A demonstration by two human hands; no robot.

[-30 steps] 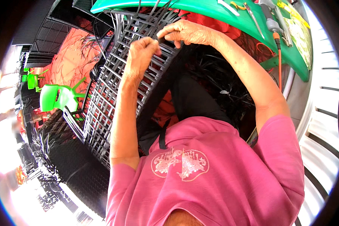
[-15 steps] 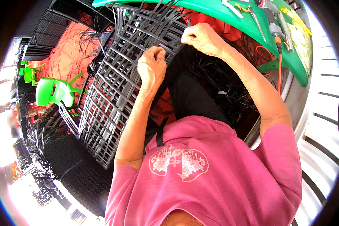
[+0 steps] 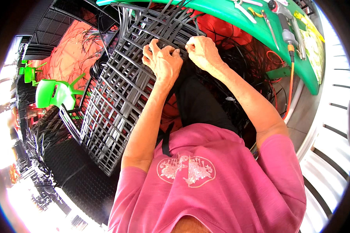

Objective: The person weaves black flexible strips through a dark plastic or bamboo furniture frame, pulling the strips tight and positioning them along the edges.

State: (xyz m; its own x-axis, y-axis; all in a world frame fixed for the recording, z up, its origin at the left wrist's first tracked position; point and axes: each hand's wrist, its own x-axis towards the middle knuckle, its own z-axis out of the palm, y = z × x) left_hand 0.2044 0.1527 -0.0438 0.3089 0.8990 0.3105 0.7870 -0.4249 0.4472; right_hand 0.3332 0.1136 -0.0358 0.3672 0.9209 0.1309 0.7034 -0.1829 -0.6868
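Note:
A grey-black lattice of woven plastic strips (image 3: 116, 87) stands slanted in front of me, open squares on its lower part and a denser weave near the top. My left hand (image 3: 162, 64) rests over the lattice near its right edge, fingers bent and spread apart. Just to the right, my right hand (image 3: 200, 50) is closed in a pinch beside the weave's edge. Whatever sits between those fingertips is too small and dark to make out. The two hands nearly meet. Loose strip ends stick out at the lattice's top.
A green table (image 3: 237, 17) at the far right bears a power tool (image 3: 284, 25) with an orange cord, and scissors (image 3: 270, 29). Tangled black strips (image 3: 241, 73) lie below it. Green chairs (image 3: 52, 93) and a dark woven piece (image 3: 79, 171) are at left.
My left hand has moved slightly right, its fingers spreading from a closed shape. My right hand has come down a little, closer to the left, still pinched.

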